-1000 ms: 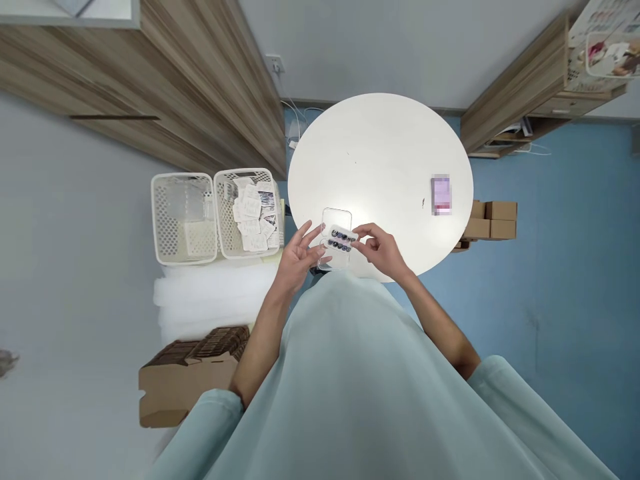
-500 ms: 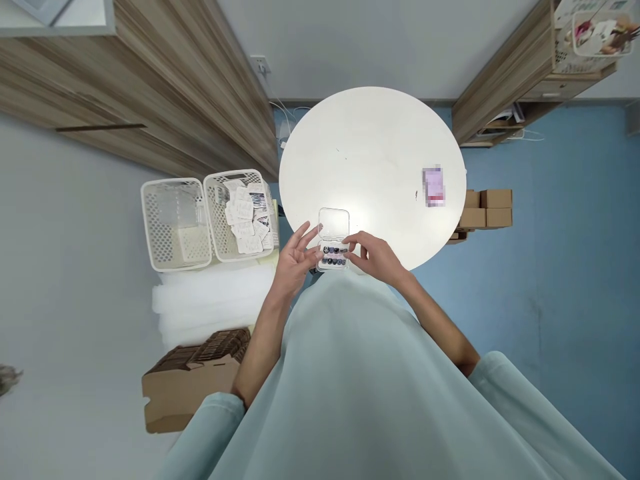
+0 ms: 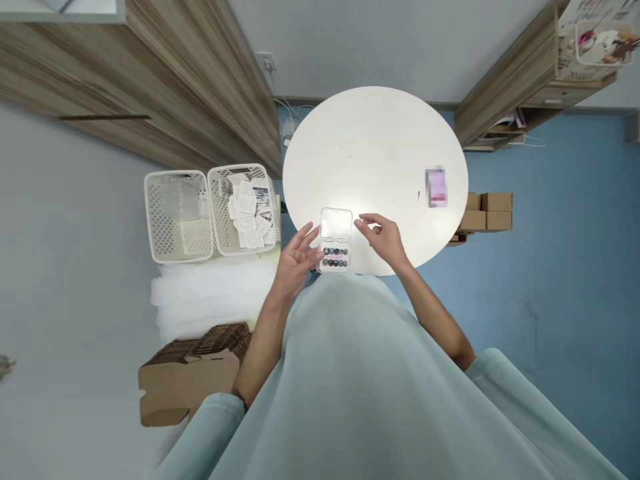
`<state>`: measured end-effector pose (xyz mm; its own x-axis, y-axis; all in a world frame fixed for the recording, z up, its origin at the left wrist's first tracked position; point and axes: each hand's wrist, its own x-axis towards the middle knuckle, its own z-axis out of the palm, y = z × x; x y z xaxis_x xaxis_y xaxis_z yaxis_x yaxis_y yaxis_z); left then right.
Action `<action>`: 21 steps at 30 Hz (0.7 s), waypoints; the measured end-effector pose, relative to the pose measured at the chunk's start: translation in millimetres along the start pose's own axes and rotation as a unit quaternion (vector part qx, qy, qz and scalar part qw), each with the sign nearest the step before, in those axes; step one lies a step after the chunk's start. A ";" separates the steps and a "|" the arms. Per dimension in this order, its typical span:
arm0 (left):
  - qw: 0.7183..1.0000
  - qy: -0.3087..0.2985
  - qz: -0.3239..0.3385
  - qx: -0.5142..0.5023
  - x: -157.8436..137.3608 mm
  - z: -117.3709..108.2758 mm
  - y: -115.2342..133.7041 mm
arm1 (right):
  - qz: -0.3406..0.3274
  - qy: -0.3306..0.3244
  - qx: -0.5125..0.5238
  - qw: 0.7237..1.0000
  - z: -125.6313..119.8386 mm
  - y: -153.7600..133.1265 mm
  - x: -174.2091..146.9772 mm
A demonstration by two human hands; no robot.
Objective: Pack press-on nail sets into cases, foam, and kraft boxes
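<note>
A clear plastic case [image 3: 335, 269] lies with its lid up at the near edge of the white round table [image 3: 373, 140]. Two rows of small dark and bluish round beads [image 3: 335, 263] sit in its tray. My left hand [image 3: 296, 261] is at the case's left side, thumb on the tray edge and the other fingers stretched along the lid's side. Right of the raised lid [image 3: 337, 223], my right hand [image 3: 384, 238] hovers over the table, thumb and forefinger tips close together. Whatever may be between those tips is too small to make out.
A purple pack [image 3: 437, 187], blurred out, lies on the table's right, a tiny dark bit beside it. At left stand two white baskets [image 3: 212, 220], one with printed cards, above white foam rolls [image 3: 210, 293] and folded cardboard [image 3: 187, 387]. Brown boxes [image 3: 495, 212] are at right.
My right hand has moved away from the beads, up and to the right past the lid. My left hand has stayed at the case. The whole view has shifted slightly.
</note>
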<state>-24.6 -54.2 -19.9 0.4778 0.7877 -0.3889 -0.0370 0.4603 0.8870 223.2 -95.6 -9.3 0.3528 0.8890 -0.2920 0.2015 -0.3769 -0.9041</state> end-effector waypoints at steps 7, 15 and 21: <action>1.000 -0.007 -0.010 -0.012 -4.6 -4.9 -2.8 | 0.025 -0.058 0.096 0.993 17.8 1.2 17.8; 0.998 0.030 -0.011 -0.051 -4.2 -11.1 -2.4 | -0.058 -0.058 0.064 0.995 15.9 -24.9 -2.5; 0.997 0.041 0.006 -0.065 1.8 -15.3 1.6 | -0.059 -0.144 0.075 0.985 16.7 -17.2 -24.0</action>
<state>-37.2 -45.8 -22.9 0.4039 0.8214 -0.4026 -0.1583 0.4963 0.8536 195.9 -106.2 8.1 0.0568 0.9694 -0.2390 0.0814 -0.2431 -0.9666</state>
